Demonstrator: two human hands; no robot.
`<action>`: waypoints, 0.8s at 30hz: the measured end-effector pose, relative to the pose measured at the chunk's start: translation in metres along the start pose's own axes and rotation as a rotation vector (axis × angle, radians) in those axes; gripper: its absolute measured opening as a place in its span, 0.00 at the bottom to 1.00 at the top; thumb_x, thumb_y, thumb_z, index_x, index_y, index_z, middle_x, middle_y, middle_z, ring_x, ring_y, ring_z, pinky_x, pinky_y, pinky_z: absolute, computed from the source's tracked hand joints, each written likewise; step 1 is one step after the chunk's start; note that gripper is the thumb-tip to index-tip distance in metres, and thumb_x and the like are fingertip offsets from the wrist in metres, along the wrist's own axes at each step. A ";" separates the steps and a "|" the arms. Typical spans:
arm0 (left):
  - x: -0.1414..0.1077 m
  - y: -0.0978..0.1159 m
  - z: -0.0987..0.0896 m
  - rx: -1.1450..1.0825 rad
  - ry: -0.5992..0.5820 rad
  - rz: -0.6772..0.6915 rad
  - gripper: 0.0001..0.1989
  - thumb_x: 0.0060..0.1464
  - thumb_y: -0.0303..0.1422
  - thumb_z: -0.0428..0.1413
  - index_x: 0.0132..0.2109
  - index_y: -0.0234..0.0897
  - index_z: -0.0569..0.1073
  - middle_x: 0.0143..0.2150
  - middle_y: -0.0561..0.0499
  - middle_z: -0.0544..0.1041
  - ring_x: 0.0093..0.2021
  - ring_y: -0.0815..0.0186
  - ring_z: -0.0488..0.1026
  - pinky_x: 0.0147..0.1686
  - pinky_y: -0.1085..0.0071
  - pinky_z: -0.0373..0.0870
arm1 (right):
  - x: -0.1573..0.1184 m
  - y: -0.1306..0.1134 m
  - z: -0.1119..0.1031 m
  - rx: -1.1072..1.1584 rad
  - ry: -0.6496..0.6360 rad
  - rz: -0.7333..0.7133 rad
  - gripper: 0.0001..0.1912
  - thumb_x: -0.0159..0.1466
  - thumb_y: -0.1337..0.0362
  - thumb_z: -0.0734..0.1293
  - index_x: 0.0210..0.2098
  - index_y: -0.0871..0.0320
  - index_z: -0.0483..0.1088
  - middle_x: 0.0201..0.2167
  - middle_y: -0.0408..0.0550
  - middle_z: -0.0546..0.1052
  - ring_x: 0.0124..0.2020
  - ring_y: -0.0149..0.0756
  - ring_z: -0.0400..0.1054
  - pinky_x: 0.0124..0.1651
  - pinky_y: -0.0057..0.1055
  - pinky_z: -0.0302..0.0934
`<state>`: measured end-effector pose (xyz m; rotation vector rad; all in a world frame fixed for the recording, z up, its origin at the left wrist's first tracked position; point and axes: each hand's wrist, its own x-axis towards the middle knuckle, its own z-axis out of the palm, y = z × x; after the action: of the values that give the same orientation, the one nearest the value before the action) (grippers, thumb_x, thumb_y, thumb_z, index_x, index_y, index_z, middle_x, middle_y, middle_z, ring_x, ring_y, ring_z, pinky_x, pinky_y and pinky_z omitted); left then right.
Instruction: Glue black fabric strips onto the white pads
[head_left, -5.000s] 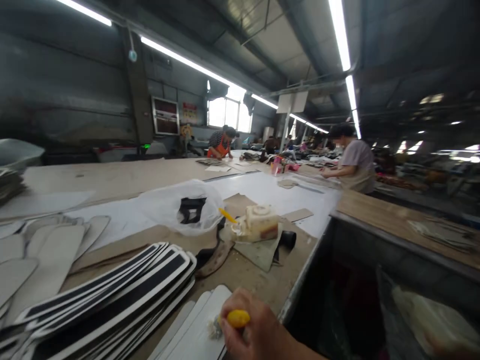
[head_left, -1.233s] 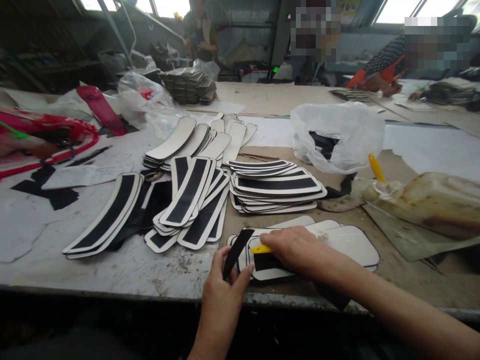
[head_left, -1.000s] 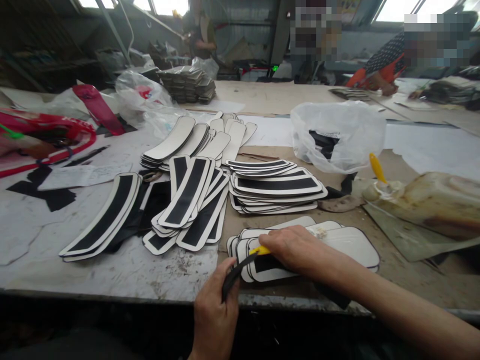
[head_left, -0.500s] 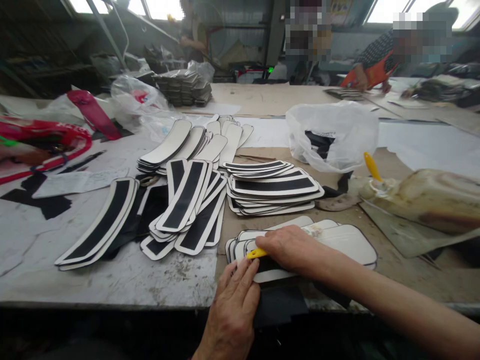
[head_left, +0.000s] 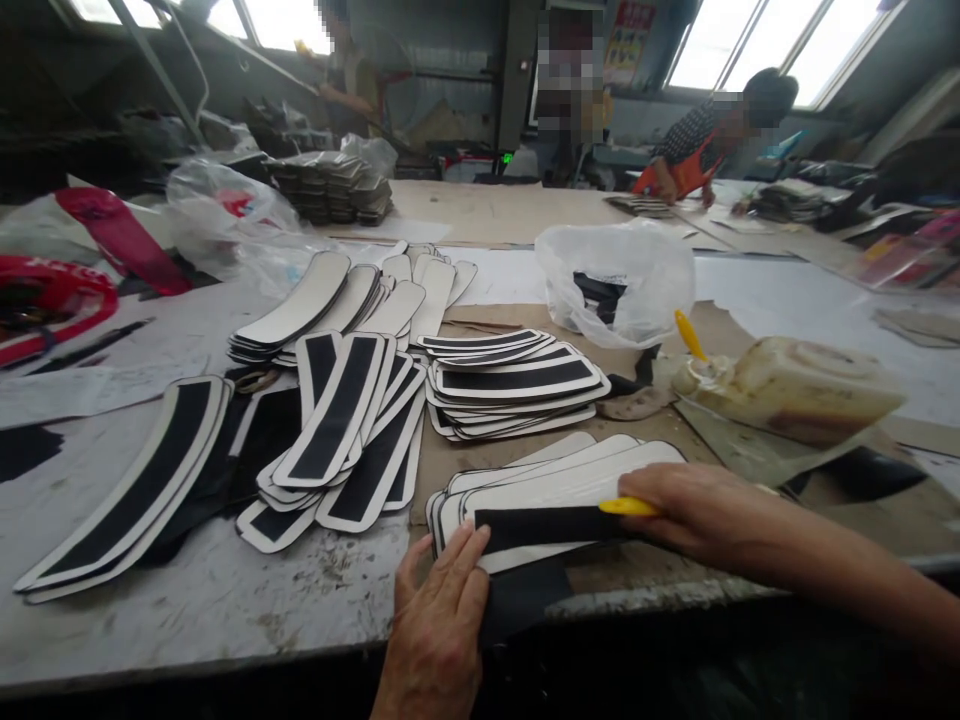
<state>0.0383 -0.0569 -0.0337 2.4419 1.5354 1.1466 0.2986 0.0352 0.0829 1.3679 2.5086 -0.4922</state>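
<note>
Near the table's front edge lies a stack of white curved pieces (head_left: 555,478), the front one carrying a black strip (head_left: 544,526). My left hand (head_left: 442,620) rests with its fingertips on the left end of that strip, fingers extended and slightly apart. Closed around a yellow-handled tool (head_left: 628,507), my right hand (head_left: 675,505) is over the right end of the strip. The tool's working end is hidden. Behind are a stack of white pieces with black strips (head_left: 525,375) and a fanned pile of similar ones (head_left: 337,410).
A plastic bottle (head_left: 810,390) lies on its side at the right, with a yellow handle (head_left: 688,335) beside its neck. Farther back stands a clear plastic bag (head_left: 652,280). More striped pieces (head_left: 142,490) lie at the left. People work at the far tables.
My right hand has moved right along the strip with the yellow tool, uncovering more black. My left hand stays at the strip's left end. The view has shifted slightly.
</note>
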 end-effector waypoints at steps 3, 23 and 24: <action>0.000 -0.002 -0.001 0.008 -0.014 0.015 0.16 0.53 0.16 0.42 0.40 0.35 0.70 0.54 0.46 0.73 0.56 0.62 0.65 0.58 0.58 0.48 | -0.014 0.020 -0.005 0.077 0.036 0.152 0.11 0.64 0.58 0.58 0.29 0.55 0.64 0.28 0.45 0.74 0.31 0.38 0.68 0.35 0.29 0.56; 0.005 -0.017 -0.006 0.160 -0.137 0.279 0.12 0.52 0.24 0.45 0.42 0.35 0.70 0.51 0.41 0.74 0.51 0.59 0.71 0.61 0.62 0.43 | 0.005 0.035 0.011 -0.017 0.094 0.422 0.15 0.61 0.53 0.62 0.37 0.57 0.71 0.35 0.53 0.78 0.40 0.47 0.71 0.38 0.34 0.58; 0.005 -0.018 -0.006 0.169 -0.148 0.287 0.12 0.53 0.25 0.46 0.42 0.35 0.70 0.51 0.41 0.74 0.51 0.60 0.71 0.61 0.63 0.42 | 0.005 0.035 0.011 -0.015 0.095 0.425 0.15 0.61 0.53 0.62 0.37 0.57 0.71 0.35 0.53 0.78 0.40 0.47 0.71 0.38 0.34 0.58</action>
<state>0.0224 -0.0459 -0.0329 2.8597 1.3227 0.8737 0.3257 0.0524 0.0646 1.8902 2.1866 -0.3231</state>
